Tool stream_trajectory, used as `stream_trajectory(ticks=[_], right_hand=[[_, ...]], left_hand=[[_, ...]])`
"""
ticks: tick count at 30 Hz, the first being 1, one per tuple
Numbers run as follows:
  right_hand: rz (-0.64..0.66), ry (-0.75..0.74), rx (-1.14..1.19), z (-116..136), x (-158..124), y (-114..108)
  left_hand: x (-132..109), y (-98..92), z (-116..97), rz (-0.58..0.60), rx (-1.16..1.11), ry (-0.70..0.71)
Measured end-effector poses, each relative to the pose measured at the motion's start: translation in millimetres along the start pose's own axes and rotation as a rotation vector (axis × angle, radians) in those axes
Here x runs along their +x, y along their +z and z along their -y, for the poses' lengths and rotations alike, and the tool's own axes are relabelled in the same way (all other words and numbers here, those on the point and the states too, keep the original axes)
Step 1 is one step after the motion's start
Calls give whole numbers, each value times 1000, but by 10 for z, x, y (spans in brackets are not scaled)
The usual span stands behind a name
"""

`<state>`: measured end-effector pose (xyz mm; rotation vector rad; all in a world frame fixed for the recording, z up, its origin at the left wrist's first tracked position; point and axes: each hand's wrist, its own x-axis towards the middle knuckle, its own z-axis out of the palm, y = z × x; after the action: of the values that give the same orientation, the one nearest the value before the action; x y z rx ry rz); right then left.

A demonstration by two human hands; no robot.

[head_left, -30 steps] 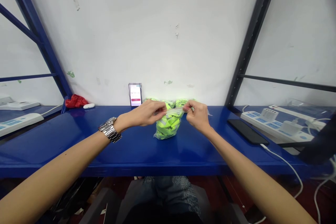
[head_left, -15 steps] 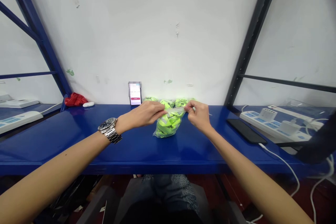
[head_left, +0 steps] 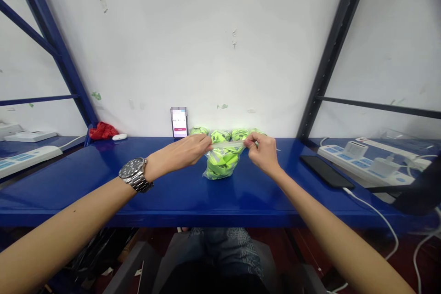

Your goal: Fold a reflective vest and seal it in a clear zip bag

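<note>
A clear zip bag packed with folded neon-yellow fabric with grey strips rests upright on the blue table. My left hand, with a metal watch on its wrist, pinches the left end of the bag's top strip. At the opposite end of that strip, my right hand is closed in a pinch. The strip stretches nearly straight between my fingers; whether the seal is closed I cannot tell. Behind it, several similar neon-yellow bags stand along the wall, partly hidden by my hands.
An upright phone with a lit screen leans on the wall. Far left lie a red cloth bundle and a small white case. To the right are a dark phone on a white cable and a power strip with plugs.
My left hand has slid slightly left along the bag's top strip, so more of the strip shows between my hands. My right hand keeps its pinch. The view has shifted a little.
</note>
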<state>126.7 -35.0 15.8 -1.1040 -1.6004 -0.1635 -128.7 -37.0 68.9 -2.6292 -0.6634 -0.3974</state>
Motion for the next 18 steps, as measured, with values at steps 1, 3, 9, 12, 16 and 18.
stream_trajectory(ticks=[1,3,9,12,16,18], right_hand=[[6,-1,2,-2,-1,-4],[30,2,13,-14,0,-15],[91,-26,63,-34,-10,-72],[99,-50,83,-15,-23,-101],[107,-76,80,25,-44,-139],[98,-126,73,69,-50,-162]], left_hand=[[-1,7,-3,-5,21,4],[-11,15,3,-16,7,-1],[-107,53,117,-22,-248,-96],[-141,66,135,-68,-291,-155],[-146,39,83,-72,-356,-201],[-143,24,51,-68,-374,-199]])
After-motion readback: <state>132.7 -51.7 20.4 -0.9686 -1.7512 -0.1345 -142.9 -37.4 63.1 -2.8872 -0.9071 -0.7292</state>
